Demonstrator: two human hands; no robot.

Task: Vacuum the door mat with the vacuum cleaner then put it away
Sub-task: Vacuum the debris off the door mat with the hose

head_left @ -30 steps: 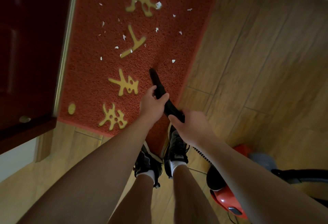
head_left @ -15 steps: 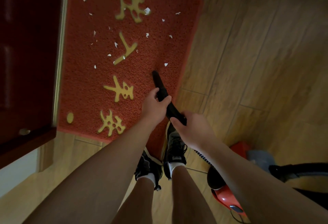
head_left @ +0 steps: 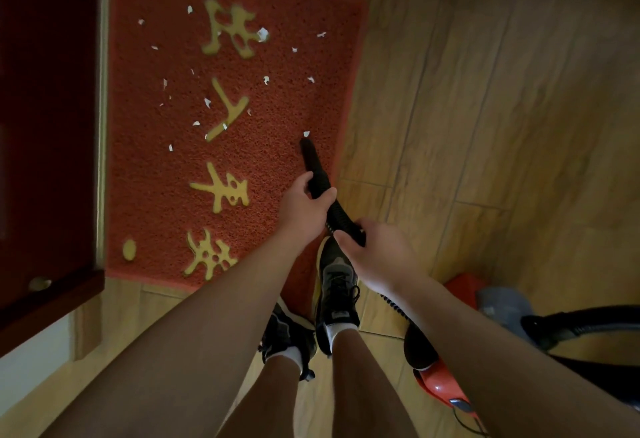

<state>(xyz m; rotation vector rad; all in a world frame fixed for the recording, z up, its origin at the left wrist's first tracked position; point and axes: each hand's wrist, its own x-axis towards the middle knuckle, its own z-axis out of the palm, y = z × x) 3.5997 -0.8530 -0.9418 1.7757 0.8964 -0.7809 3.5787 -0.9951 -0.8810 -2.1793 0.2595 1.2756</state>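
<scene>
A red door mat with yellow characters lies on the wooden floor, strewn with several white paper scraps. I hold the black ribbed vacuum hose over its right part. My left hand grips the hose near the nozzle end. My right hand grips it farther back. The nozzle tip points at a white scrap just beyond it. The red vacuum cleaner body sits on the floor at my lower right.
A dark red door stands along the mat's left edge. My feet in dark shoes stand at the mat's near edge. A grey bag and a black hose loop lie at the right. Wooden floor stretches right.
The nozzle has moved forward along the mat toward the single scrap near its right edge. Both hands keep the same grip on the hose.
</scene>
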